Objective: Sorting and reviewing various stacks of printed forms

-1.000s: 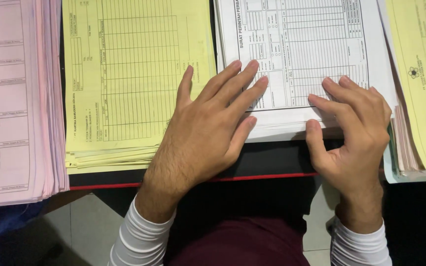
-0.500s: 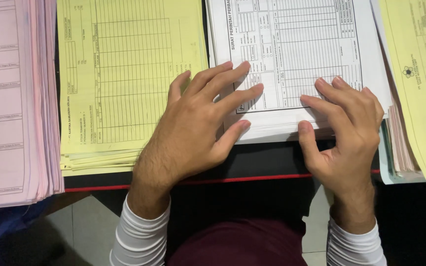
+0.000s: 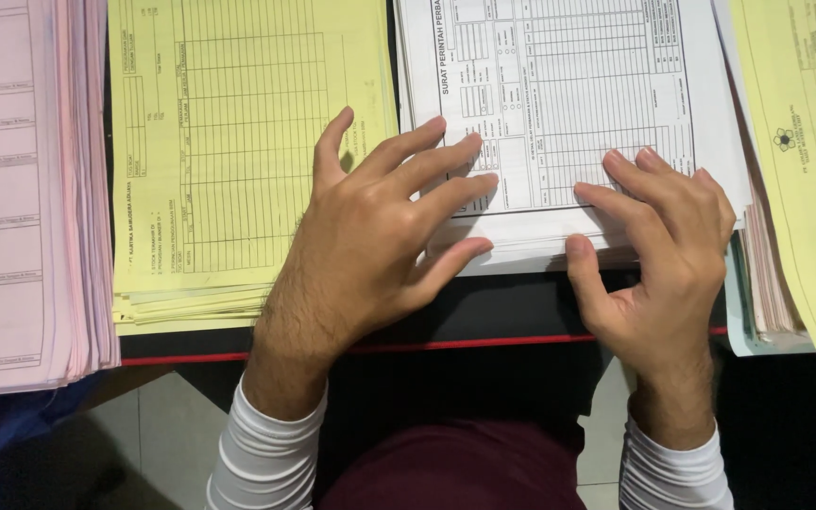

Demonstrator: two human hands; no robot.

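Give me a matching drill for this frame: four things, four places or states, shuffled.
Things:
1. pink stack
2. white stack
3. left hand
4. right hand

Places or states:
A. fingers spread over the yellow stack and the white one
B. far left of the desk
C. thumb at the white stack's near edge
D. centre, printed form on top

Pairs: 1-B, 2-D, 3-A, 4-C

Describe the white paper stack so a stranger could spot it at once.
On the dark table with a red front edge, four paper stacks lie side by side. The white stack is third from the left, under both hands' fingers. It alone is white, between yellow stacks.
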